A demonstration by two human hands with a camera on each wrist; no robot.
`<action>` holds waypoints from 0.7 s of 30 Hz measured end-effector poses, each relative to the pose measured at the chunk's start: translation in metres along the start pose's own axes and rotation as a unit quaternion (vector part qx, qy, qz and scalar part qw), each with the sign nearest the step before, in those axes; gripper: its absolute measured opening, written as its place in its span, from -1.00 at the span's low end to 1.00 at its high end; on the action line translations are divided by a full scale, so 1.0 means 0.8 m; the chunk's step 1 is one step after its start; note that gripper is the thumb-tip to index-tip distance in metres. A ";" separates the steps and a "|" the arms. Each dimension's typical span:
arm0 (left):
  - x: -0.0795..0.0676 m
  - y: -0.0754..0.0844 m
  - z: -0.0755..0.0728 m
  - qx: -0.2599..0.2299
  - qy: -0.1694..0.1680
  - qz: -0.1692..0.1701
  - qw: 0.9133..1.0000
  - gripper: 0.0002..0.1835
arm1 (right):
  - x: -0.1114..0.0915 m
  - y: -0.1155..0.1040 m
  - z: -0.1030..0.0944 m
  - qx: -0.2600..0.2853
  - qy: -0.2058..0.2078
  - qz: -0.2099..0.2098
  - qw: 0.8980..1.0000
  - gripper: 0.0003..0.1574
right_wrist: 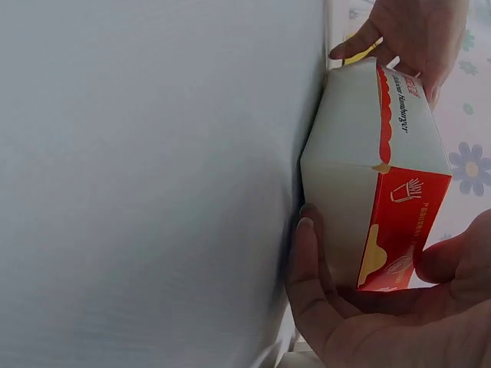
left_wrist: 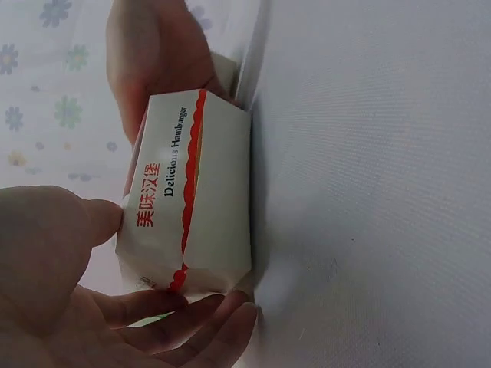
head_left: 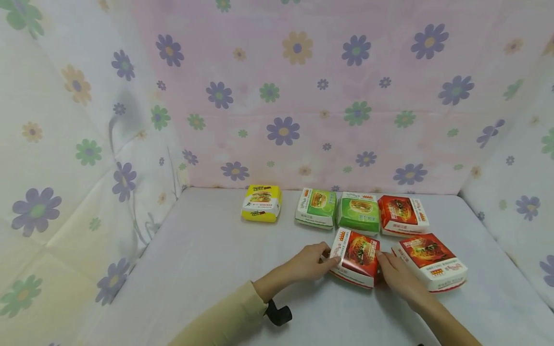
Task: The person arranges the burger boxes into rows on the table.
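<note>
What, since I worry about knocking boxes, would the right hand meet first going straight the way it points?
The red-and-white burger box, which the right hand grips. Past it, the line seems to run toward the green boxes behind, though depth is hard to judge.

The head view's bottom edge cuts the sleeve (head_left: 229,315) behind the left hand (head_left: 308,263), the held box (head_left: 358,255) partly hides the right hand (head_left: 395,273), and the yellow box (head_left: 261,203) beyond the left one has some unreadably small print.
</note>
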State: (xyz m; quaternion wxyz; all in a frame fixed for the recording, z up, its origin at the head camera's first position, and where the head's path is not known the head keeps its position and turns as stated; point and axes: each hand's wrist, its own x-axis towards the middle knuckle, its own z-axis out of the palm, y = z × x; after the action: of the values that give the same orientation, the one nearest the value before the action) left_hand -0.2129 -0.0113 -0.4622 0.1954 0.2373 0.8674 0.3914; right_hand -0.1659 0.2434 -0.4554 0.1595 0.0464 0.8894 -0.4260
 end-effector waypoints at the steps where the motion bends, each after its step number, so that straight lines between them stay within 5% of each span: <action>1: -0.001 0.001 0.000 0.006 0.002 0.001 1.000 -0.54 | 0.001 -0.001 -0.001 -0.005 -0.003 0.003 1.000 0.02; 13: -0.003 0.006 -0.012 0.023 0.009 -0.046 0.999 -0.39 | -0.008 -0.006 -0.017 -0.057 -0.005 0.027 0.998 0.19; 21: 0.027 -0.007 -0.035 -0.122 -0.012 -0.032 0.992 -0.42 | -0.029 -0.003 -0.011 -0.037 -0.023 0.028 0.999 0.13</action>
State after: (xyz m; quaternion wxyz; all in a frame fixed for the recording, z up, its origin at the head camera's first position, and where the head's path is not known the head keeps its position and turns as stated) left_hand -0.2462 -0.0187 -0.4529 0.2455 0.1883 0.8178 0.4852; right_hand -0.1464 0.2500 -0.4405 0.1938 0.0555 0.8989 -0.3890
